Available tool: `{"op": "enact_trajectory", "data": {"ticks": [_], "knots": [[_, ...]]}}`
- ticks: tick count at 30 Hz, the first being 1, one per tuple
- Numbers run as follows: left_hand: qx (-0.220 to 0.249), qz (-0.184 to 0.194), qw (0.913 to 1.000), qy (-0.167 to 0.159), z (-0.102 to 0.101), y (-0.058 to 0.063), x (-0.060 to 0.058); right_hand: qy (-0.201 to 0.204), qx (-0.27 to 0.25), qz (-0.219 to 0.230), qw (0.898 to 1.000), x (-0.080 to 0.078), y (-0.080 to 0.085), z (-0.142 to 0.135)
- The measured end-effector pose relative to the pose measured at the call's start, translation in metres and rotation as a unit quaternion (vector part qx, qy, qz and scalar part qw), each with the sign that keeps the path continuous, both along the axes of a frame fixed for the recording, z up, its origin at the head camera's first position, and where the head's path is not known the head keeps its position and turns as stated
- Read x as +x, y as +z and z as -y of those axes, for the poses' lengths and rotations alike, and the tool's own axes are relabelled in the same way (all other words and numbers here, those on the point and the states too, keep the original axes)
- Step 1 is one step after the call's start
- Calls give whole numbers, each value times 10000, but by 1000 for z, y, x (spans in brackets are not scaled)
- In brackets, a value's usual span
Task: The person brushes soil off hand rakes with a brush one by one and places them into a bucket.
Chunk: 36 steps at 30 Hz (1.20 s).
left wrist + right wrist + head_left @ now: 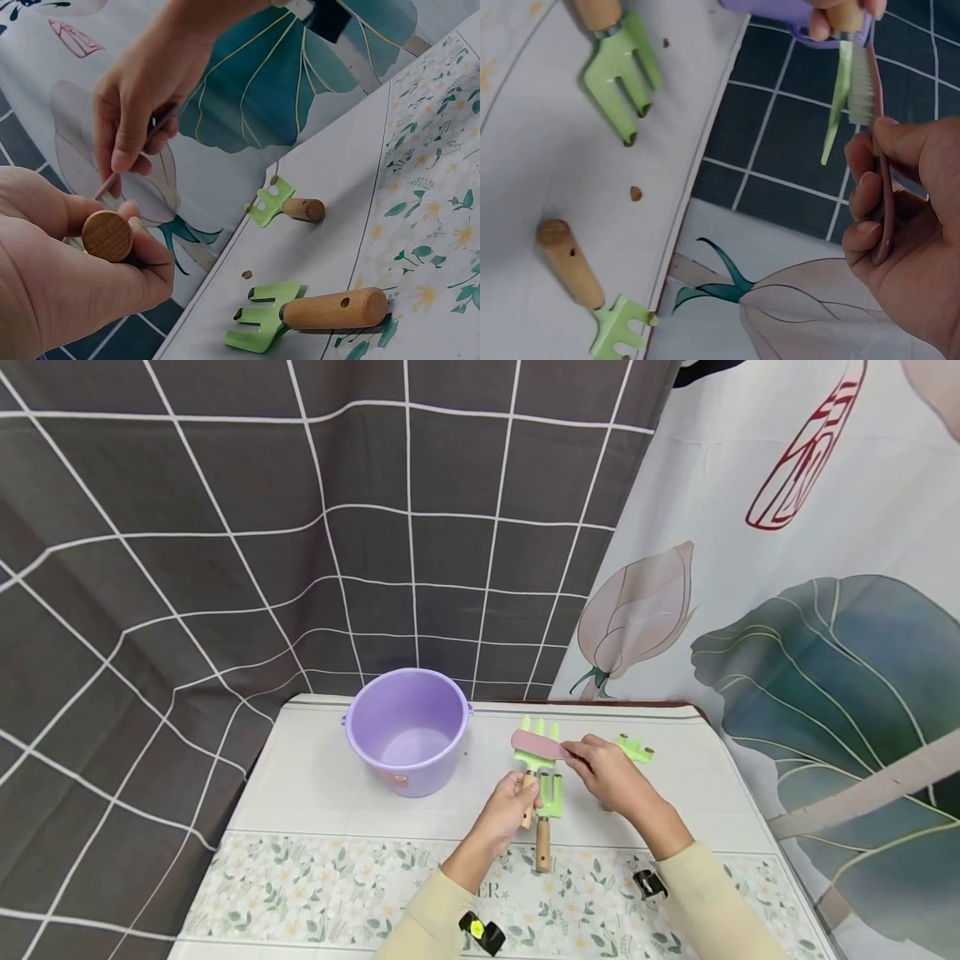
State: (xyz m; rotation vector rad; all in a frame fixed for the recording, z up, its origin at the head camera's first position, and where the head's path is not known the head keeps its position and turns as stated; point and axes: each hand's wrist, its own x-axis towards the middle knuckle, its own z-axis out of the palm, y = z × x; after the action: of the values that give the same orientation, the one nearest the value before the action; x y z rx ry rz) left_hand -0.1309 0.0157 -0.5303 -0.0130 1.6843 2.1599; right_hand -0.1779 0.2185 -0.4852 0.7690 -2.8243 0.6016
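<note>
My left hand (504, 810) grips the wooden handle of a green garden fork (529, 762), whose tines point away from me. In my right hand (609, 774) is a pink brush (538, 744), held by its handle over the fork's head. The right wrist view shows its white bristles (861, 91) facing the green metal, touching or very close. Below these, a second green garden fork (543, 843) lies on the table, its tine tips dark brown. A small green rake (271, 202) lies farther right, with brown bits on its tines; my right hand partly hides it in the head view.
A purple bucket (405, 781) stands at the back left of the table (300, 793). Small brown crumbs (636, 193) lie near the tools. A dark gridded curtain (375, 568) hangs behind, and a printed white curtain (720, 468) hangs at the right.
</note>
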Motion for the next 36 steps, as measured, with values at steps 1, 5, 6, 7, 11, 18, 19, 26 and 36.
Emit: {"op": "enact_trajectory", "data": {"ticks": [1,5,6,7,11,18,19,26,36], "knots": [[10,25,10000,-22,0,0,0,-22,12,-42,10000,0,-1,0],[34,34,10000,-85,-1,1,2,-143,52,-347,9993,0,-5,1],[46,50,9999,-82,-1,1,2,-175,65,-400,9990,-1,-5,1],[49,56,9999,-77,-2,1,2,-208,89,-443,9988,-1,-5,2],[68,34,10000,-23,-2,1,3,-287,179,-526,9980,-4,-5,5],[136,43,9999,10,0,1,3,-402,258,-497,9976,-7,-4,8],[146,44,9999,14,0,1,3,-407,265,-472,9977,-8,-4,8],[138,60,9999,-1,1,0,3,-473,190,-412,9979,-10,-1,8],[118,76,9999,-9,3,-1,3,-84,-139,-17,9999,-1,4,12]]}}
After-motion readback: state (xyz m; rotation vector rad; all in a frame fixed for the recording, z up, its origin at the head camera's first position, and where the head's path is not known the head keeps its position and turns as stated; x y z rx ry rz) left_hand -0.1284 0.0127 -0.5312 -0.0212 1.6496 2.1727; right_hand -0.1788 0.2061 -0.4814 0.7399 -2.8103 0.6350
